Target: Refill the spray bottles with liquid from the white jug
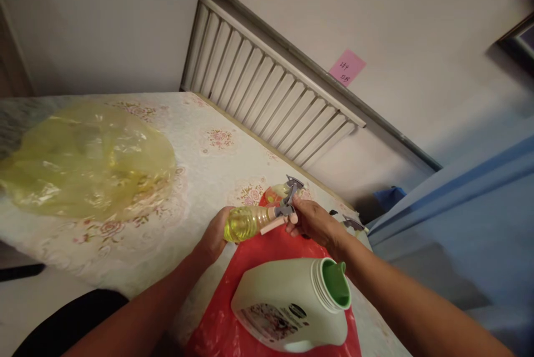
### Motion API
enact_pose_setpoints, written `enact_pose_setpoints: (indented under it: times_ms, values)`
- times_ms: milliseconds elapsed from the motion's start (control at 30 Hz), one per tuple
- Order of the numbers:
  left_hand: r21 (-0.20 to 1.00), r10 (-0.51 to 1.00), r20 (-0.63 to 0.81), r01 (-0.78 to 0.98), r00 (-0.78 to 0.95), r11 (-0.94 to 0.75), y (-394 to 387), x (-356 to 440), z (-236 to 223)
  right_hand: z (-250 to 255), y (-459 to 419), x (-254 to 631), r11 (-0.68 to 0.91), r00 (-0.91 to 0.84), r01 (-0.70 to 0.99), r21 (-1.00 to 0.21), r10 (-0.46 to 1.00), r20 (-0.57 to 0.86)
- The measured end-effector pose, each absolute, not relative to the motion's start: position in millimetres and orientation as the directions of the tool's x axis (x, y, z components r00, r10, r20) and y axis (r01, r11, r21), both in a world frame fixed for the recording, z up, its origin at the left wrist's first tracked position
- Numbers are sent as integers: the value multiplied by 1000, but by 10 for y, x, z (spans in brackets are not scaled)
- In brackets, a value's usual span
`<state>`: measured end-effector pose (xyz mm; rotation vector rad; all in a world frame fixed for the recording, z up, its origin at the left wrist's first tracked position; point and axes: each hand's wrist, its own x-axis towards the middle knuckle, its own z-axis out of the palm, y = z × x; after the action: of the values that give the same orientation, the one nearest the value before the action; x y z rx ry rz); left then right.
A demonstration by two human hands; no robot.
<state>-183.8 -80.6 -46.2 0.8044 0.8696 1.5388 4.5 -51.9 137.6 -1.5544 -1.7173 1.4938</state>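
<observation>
A clear spray bottle [244,223] of yellow liquid lies tilted almost level in front of me. My left hand [217,234] is closed around its base end. My right hand [311,221] has its fingers closed at the grey and peach trigger head [284,212]; the fingertips are partly hidden. Below them a large pale green jug [279,296] with a label stands tilted on a red plastic bag [225,312]. The jug is uncapped, with a green pouring insert [336,283] in its mouth. Just behind the spray bottle is a partly covered item with a red and orange label [273,194].
A puffed yellow plastic bag [92,162] lies at the left of the flowered tablecloth [200,170]. A white radiator [267,84] runs along the table's far edge. Blue curtain [459,223] hangs at the right. Past my right wrist is another grey spray head [354,223].
</observation>
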Motion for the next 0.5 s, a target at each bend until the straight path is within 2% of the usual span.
enact_pose_setpoints:
  times_ms: [67, 133, 267, 400, 500]
  values:
    - [919, 968, 122, -345, -218, -193, -827, -1859, -446, 1375, -556, 5, -293, -313, 372, -881, 854, -416]
    - [932, 950, 144, -285, -278, -225, -835, -1877, -401, 1382, -573, -32, -328, -299, 360, -873, 846, -441]
    - [920, 956, 71, -351, -284, -173, -818, -1906, -311, 1412, -557, -89, -332, -270, 426, -841, 841, -469]
    - [925, 958, 58, -347, -282, -158, -830, -1940, -254, 1458, -508, -142, -285, -273, 499, -818, 844, -461]
    - [910, 979, 31, -400, -199, -110, -861, -1947, -221, 1517, -472, -179, -232, -293, 555, -799, 844, -448]
